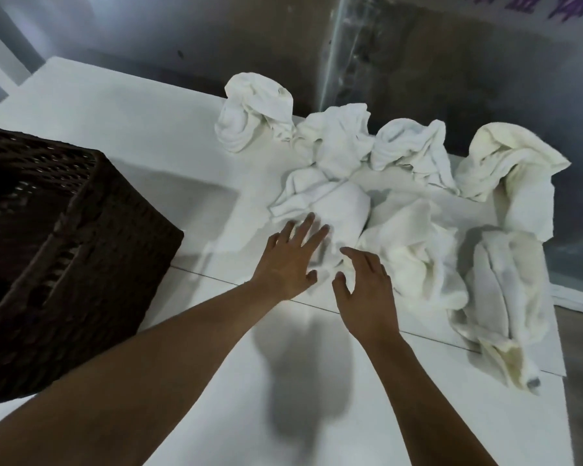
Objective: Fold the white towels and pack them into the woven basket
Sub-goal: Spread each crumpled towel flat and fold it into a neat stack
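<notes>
Several crumpled white towels lie in a heap on the right half of a white table [115,136]. The nearest middle towel [337,210] is right in front of my hands. My left hand [288,260] hovers with fingers spread at that towel's near edge. Beside it, my right hand [367,287] is open, thumb apart from the fingers, at the same towel's near corner. Neither hand holds cloth. A dark brown woven basket [91,264] stands at the left of the table; its inside is dark and I cannot see its contents.
More towels sit at the back [256,112] and hang over the right edge [505,297]. A dark wall rises behind the table. Floor shows past the table's right edge [579,348]. Bare table surface lies near me between the basket and the towels.
</notes>
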Demonstrator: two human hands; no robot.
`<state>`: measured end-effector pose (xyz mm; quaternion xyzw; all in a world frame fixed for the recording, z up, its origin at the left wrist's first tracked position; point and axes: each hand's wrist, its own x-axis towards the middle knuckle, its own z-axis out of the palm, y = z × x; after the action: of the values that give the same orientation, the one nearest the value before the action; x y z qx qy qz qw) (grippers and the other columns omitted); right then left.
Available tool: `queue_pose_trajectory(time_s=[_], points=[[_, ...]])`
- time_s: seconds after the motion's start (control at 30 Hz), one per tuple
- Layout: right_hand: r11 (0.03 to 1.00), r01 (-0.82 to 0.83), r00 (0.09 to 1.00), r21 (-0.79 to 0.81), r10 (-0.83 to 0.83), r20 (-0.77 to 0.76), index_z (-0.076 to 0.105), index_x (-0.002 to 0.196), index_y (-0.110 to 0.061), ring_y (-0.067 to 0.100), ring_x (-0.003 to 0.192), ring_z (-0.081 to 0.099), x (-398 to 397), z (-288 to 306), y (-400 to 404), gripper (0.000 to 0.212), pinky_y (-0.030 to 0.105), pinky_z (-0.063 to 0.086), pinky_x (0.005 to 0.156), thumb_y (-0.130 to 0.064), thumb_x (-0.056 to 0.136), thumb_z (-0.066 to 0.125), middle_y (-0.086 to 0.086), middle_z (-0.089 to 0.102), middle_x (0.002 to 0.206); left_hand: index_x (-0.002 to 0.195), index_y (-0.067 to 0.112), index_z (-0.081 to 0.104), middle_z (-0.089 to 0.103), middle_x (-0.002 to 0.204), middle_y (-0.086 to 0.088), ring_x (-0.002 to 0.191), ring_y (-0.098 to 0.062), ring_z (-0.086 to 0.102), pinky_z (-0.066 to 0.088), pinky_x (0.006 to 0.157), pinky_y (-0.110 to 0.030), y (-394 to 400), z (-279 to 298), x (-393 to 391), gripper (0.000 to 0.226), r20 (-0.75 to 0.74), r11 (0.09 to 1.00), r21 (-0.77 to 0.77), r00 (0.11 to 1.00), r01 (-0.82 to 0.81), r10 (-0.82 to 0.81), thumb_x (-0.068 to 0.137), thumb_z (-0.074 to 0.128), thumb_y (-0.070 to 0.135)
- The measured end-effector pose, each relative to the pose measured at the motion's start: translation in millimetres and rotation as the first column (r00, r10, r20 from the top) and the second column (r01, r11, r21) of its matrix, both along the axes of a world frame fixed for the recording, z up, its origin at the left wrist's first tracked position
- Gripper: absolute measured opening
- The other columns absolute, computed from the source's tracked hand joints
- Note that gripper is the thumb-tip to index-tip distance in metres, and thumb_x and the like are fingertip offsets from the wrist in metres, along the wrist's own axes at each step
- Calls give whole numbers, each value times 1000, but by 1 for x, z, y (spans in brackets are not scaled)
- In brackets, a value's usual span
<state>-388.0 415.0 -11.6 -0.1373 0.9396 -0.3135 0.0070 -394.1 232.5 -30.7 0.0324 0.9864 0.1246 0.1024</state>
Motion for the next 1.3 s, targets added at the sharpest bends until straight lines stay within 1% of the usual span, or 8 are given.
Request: queue_pose_trajectory(time_s=[0.17,0.3,0.43,0.8,0.93,1.1,1.2,1.3], points=[[999,0,1000,-40,1,17,58,136,-20,21,114,58,2,-4,3,45,39,48,98,-13,92,63,-1,59,126,154,51,-11,-22,167,1,154,-36,-11,6,120,-61,-2,-27,-16,91,160,999,-3,986,-44,44,91,53,66],[999,-5,997,-47,9,78,56,137,-23,18,118,56,9,-10,0,46,40,47,102,-15,92,62,-3,57,130,157,46,1,-4,169,-6,154,-37,2,-2,120,-63,-2,-29,-16,78,77,990,-121,994,-72,82,98,52,51],[999,-13,996,-45,17,92,55,138,-24,19,116,56,12,-11,-5,47,38,46,101,-17,92,61,-4,56,131,150,37,25,22,159,-5,145,-35,24,7,120,-60,-4,-19,-27,68,28,975,-158,987,-154,160,93,62,34],[999,-11,993,-34,15,121,55,139,-19,25,111,57,49,-35,-13,48,45,47,99,-14,91,62,3,59,128,139,20,47,36,151,-5,140,-35,35,50,91,-50,-42,-19,99,66,35,957,-33,956,-289,290,78,73,17],[999,26,997,-27,-24,79,40,152,-27,24,116,53,81,-36,-14,72,45,47,101,-10,88,66,4,52,132,147,17,42,30,159,-6,148,-38,25,48,100,-50,-37,-21,160,68,102,956,28,952,-293,289,84,68,9],[976,-5,999,218,-7,51,22,160,-35,28,143,35,99,-26,-16,101,47,30,115,-7,75,68,7,37,158,144,12,46,39,156,-11,145,-44,34,56,92,-51,-24,-29,230,83,136,960,65,955,-273,262,69,75,-7],[971,-101,975,217,54,214,34,154,-35,28,140,40,102,-30,-6,88,50,22,121,-19,73,65,4,49,147,143,14,42,39,155,-10,143,-43,38,59,83,-47,-15,-25,264,94,194,968,59,954,-245,230,60,84,1],[983,-151,948,106,113,297,52,132,-35,23,113,56,109,-24,3,58,44,34,110,-32,77,67,-5,59,115,141,16,35,39,157,-10,141,-42,42,60,81,-43,-14,-15,292,106,269,980,2,945,-197,189,52,91,22]])
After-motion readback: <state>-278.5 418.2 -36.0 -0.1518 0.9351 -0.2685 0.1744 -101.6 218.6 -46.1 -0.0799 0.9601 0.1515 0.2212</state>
